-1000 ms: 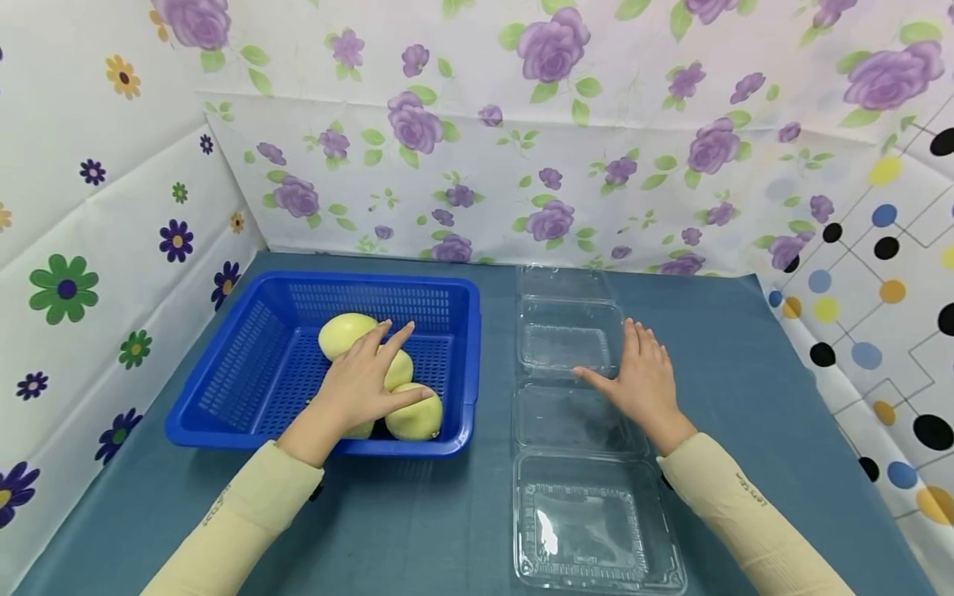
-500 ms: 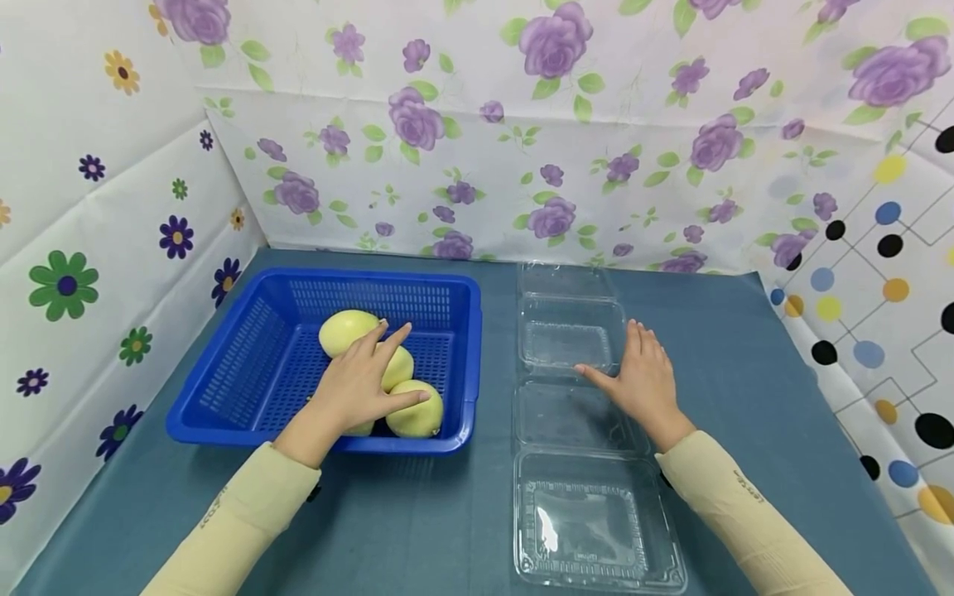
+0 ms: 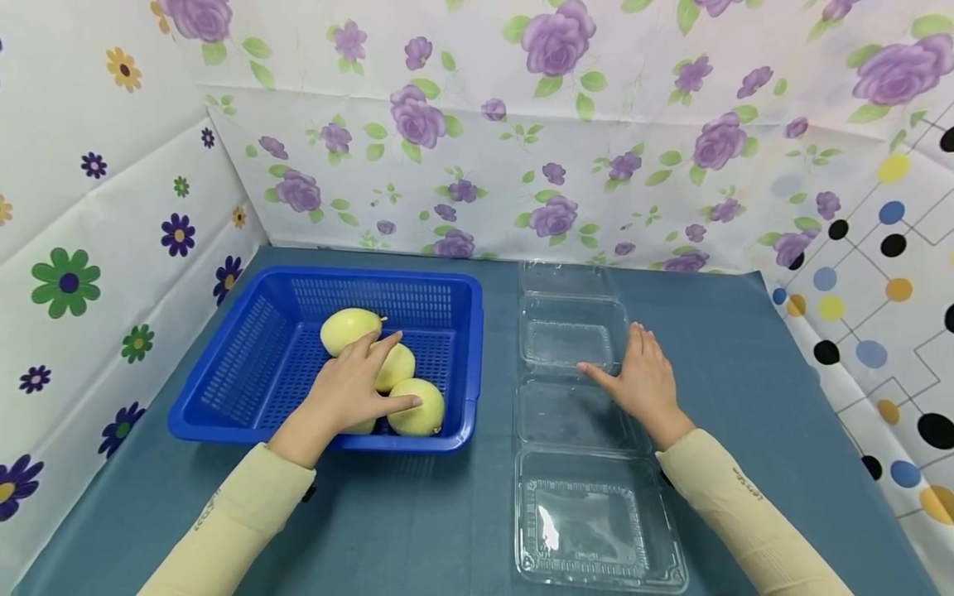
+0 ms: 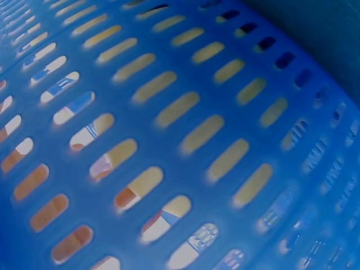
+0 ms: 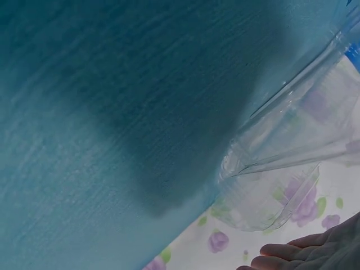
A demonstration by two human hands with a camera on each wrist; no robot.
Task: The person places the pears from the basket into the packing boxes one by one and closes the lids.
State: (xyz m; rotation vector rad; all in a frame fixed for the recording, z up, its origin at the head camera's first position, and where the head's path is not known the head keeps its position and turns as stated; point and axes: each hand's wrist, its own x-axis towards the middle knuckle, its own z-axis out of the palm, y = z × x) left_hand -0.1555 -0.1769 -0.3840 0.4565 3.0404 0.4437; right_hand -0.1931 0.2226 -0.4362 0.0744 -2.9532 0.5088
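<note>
My left hand (image 3: 344, 393) is over the blue plastic basket (image 3: 216, 364), its fingers spread above several pale yellow-green fruits (image 3: 352, 331) that look like pears. The thumb overlaps the front right fruit (image 3: 419, 414), and the hand partly covers the others. Only the slotted basket wall (image 4: 169, 124) fills the left wrist view, with yellowish patches behind the slots. My right hand (image 3: 643, 377) holds nothing; its thumb reaches over the edge of a clear plastic clamshell box (image 3: 570, 343). Part of that hand (image 5: 320, 250) shows at the lower right of the right wrist view.
Nearer the front lies another clear clamshell box (image 3: 585, 526) with its lid (image 3: 570, 414) folded open behind it. A blue-grey cloth (image 3: 440, 513) covers the table. Flower-printed sheets (image 3: 477, 174) stand at the back and left, a dotted sheet (image 3: 887, 323) at the right.
My left hand has shifted slightly left and toward me, with its fingers drawn in a little, so the stem of the rear fruit shows. The right hand is nearly still.
</note>
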